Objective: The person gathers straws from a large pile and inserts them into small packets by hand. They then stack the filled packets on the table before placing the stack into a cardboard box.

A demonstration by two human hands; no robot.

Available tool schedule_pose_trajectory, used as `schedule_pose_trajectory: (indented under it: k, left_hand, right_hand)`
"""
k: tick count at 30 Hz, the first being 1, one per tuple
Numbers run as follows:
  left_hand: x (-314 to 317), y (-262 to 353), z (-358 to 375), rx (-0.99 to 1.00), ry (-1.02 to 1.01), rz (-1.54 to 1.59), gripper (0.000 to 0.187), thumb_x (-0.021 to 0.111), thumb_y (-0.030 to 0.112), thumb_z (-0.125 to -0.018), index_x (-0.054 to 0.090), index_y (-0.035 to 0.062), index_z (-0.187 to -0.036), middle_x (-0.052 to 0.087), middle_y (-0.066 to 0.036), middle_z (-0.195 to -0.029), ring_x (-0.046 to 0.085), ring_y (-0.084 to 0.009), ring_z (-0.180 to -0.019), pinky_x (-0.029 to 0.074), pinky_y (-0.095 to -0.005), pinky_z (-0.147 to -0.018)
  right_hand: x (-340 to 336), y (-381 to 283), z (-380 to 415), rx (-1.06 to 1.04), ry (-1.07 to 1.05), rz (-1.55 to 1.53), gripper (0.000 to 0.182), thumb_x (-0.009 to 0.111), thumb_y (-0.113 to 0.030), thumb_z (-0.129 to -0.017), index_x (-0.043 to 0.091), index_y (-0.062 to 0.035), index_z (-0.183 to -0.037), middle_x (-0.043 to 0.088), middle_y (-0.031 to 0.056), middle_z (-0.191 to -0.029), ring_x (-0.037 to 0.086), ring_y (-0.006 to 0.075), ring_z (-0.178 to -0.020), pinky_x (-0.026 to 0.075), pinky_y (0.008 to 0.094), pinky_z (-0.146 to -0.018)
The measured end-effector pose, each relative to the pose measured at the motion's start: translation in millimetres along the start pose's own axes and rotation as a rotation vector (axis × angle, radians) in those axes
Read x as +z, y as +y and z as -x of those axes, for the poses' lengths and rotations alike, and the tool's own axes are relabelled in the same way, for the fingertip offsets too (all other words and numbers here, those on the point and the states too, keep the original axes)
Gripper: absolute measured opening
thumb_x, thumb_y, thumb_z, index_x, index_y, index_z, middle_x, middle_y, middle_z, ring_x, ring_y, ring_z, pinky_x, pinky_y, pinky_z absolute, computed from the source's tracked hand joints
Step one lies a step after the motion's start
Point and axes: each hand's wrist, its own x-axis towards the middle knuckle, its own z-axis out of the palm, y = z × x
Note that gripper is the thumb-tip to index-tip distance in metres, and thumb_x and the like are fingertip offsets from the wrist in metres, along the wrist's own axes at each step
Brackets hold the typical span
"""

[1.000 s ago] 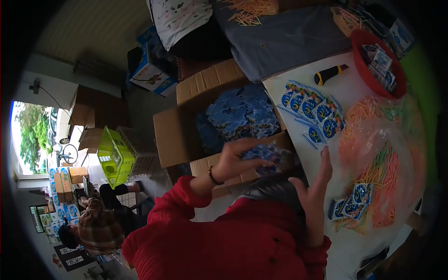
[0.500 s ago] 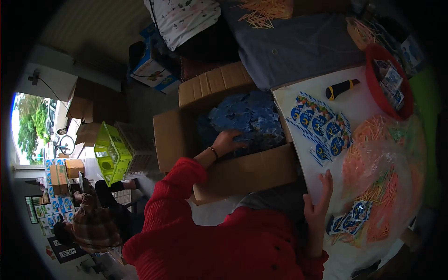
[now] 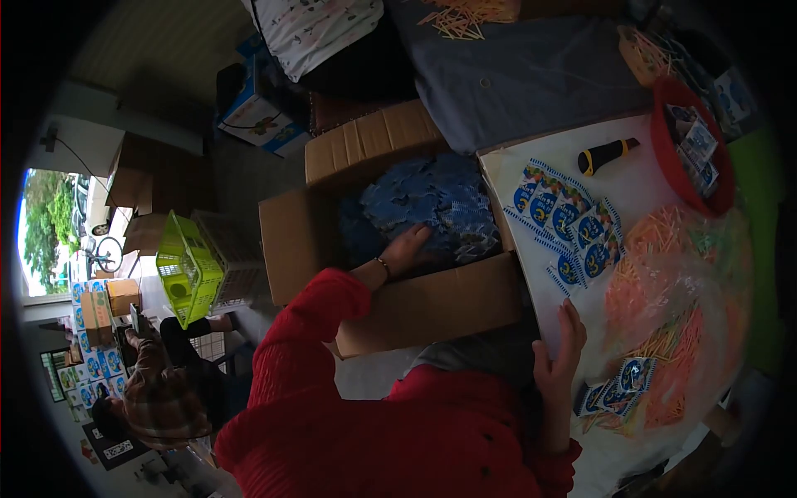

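Observation:
My left hand [image 3: 404,249], with a bracelet at the wrist, lies flat and open on a heap of blue packets [image 3: 440,199] inside an open cardboard box [image 3: 432,307]. My right hand [image 3: 558,349] rests with fingers spread on the near edge of the white table [image 3: 643,178], holding nothing. A fanned row of blue-and-white packets [image 3: 564,217] lies on the table beyond it. A few more packets [image 3: 618,388] sit just right of the hand, on a clear plastic bag of orange and green sticks [image 3: 685,282].
A red basket [image 3: 664,137] with packets and a yellow-and-black utility knife [image 3: 610,155] are at the table's far side. A lime green basket [image 3: 184,266] and stacked cartons stand on the floor to the left. Another person [image 3: 158,398] sits low at the bottom left.
One second ago my left hand held a bunch of blue packets above the box's near flap. It went down into the box and now lies open on the heap. My right hand barely moved.

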Motion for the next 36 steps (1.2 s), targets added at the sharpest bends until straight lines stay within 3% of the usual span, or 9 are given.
schedule_pose_trajectory:
  k: [5,11,16,20,23,25,28,32,36]
  left_hand:
    - [4,3,-5,0.009,-0.152,-0.392,0.074,0.073,0.035,-0.078,0.041,-0.0028,-0.132,0.047,-0.018,-0.128,0.044,-0.0404,-0.12,0.039,-0.0456,-0.099]
    - [-16,20,18,-0.129,0.079,0.023,0.083,0.06,0.048,-0.088,0.019,0.0086,-0.149,0.032,-0.018,-0.145,0.031,-0.0372,-0.135,0.026,-0.0495,-0.109]
    - [-19,34,5,-0.18,-0.426,0.142,0.073,0.042,0.038,-0.101,0.001,0.0081,-0.153,0.006,-0.016,-0.159,0.003,-0.0311,-0.147,0.008,-0.0413,-0.117]
    - [0,24,-3,-0.185,-0.288,0.242,0.077,0.048,0.043,-0.097,0.005,0.0135,-0.153,0.007,-0.012,-0.16,0.005,-0.0315,-0.147,0.009,-0.0489,-0.116]
    - [-22,48,-1,-0.097,0.027,0.468,0.068,0.056,0.037,-0.094,0.026,0.0107,-0.149,0.031,-0.014,-0.151,0.023,-0.0341,-0.142,0.017,-0.0463,-0.114]
    - [-55,89,-7,0.012,0.414,-0.204,0.049,0.064,0.032,-0.089,0.051,0.0067,-0.129,0.052,-0.014,-0.127,0.045,-0.0351,-0.121,0.03,-0.044,-0.104]
    - [-91,169,-54,0.146,0.562,-0.244,0.04,0.066,0.037,-0.087,0.059,0.0051,-0.109,0.054,-0.014,-0.111,0.049,-0.0336,-0.104,0.035,-0.0436,-0.093]
    - [-62,195,-145,-0.147,0.339,-0.123,0.062,0.066,0.056,-0.08,0.059,-0.0003,-0.106,0.053,-0.019,-0.109,0.048,-0.0364,-0.108,0.038,-0.0479,-0.09]
    - [-25,257,-147,-0.056,0.246,-0.144,0.074,0.069,0.061,-0.073,0.057,-0.003,-0.109,0.054,-0.022,-0.109,0.048,-0.0373,-0.108,0.039,-0.0485,-0.091]
  right_hand:
    - [-1,-3,0,0.024,0.031,-0.023,0.049,0.06,-0.014,-0.085,0.048,-0.0004,-0.131,0.043,0.0208,-0.14,0.044,0.0377,-0.122,0.032,0.046,-0.103]
    - [-14,-11,7,0.114,0.098,-0.243,0.042,0.056,-0.005,-0.085,0.051,0.0005,-0.126,0.045,0.0215,-0.138,0.046,0.038,-0.123,0.037,0.0424,-0.103]
    - [-10,-5,5,0.119,0.177,-0.373,0.037,0.055,-0.004,-0.087,0.052,0.0008,-0.124,0.047,0.0207,-0.135,0.048,0.0351,-0.123,0.039,0.0395,-0.102]
    - [-17,-17,-9,0.116,0.237,-0.414,0.033,0.055,-0.006,-0.09,0.053,0.0005,-0.122,0.052,0.0194,-0.13,0.059,0.0291,-0.108,0.047,0.0358,-0.091]
    - [-33,-13,-10,0.301,0.322,-0.397,0.027,0.053,-0.008,-0.093,0.053,0.0016,-0.118,0.06,0.0185,-0.118,0.065,0.0272,-0.087,0.051,0.0357,-0.077]
    - [-39,-4,-22,0.419,0.385,-0.441,0.027,0.053,-0.014,-0.095,0.054,0.0025,-0.116,0.062,0.0192,-0.111,0.065,0.0295,-0.081,0.051,0.038,-0.073]
    - [-39,25,-54,0.598,0.308,-0.331,0.034,0.053,-0.026,-0.096,0.054,0.0041,-0.111,0.064,0.0217,-0.102,0.065,0.035,-0.076,0.051,0.0425,-0.07]
    - [-43,39,-105,0.694,-0.013,0.061,0.052,0.057,-0.044,-0.092,0.056,0.0057,-0.108,0.062,0.027,-0.104,0.063,0.041,-0.086,0.05,0.0462,-0.077]
    - [-22,54,-108,0.567,0.313,0.081,0.042,0.061,-0.034,-0.09,0.058,0.0054,-0.104,0.065,0.021,-0.088,0.065,0.0359,-0.079,0.05,0.0428,-0.072]
